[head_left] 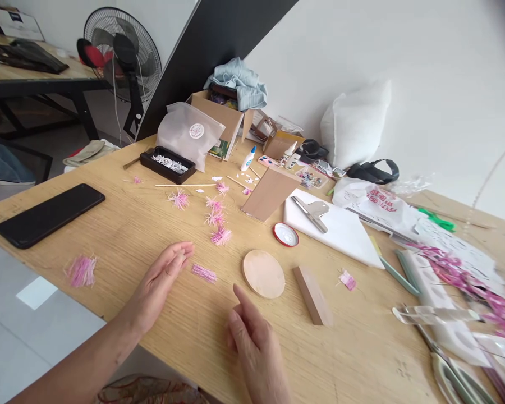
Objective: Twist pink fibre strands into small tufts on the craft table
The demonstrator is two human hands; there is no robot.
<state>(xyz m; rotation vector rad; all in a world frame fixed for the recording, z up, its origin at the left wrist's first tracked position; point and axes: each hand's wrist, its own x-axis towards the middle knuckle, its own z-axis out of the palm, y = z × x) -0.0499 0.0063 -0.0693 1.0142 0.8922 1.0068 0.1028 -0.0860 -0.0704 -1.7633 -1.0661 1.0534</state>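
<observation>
My left hand [163, 275] rests on its edge on the wooden table, fingers stretched out and thumb along them, holding nothing. Just to its right lies a small bundle of pink and white threads [204, 272]. My right hand [255, 342] is nearer the front, index finger extended and the other fingers curled, with no object visible in it. Beyond that hand sits a round wooden disc [263, 273], with a wooden block [313, 295] to the right. Several fluffy pink tassels, such as this tassel [221, 235], lie farther back. A looser pink bundle [82, 271] is near the left edge.
A black phone [50, 215] lies at left. Behind are a black tray [167, 165], a glue bottle [248, 158], an upright wooden board [271, 193] and a red-rimmed lid [285, 235]. A clip [310, 213] sits on white foam; scissors [450, 365] lie at right.
</observation>
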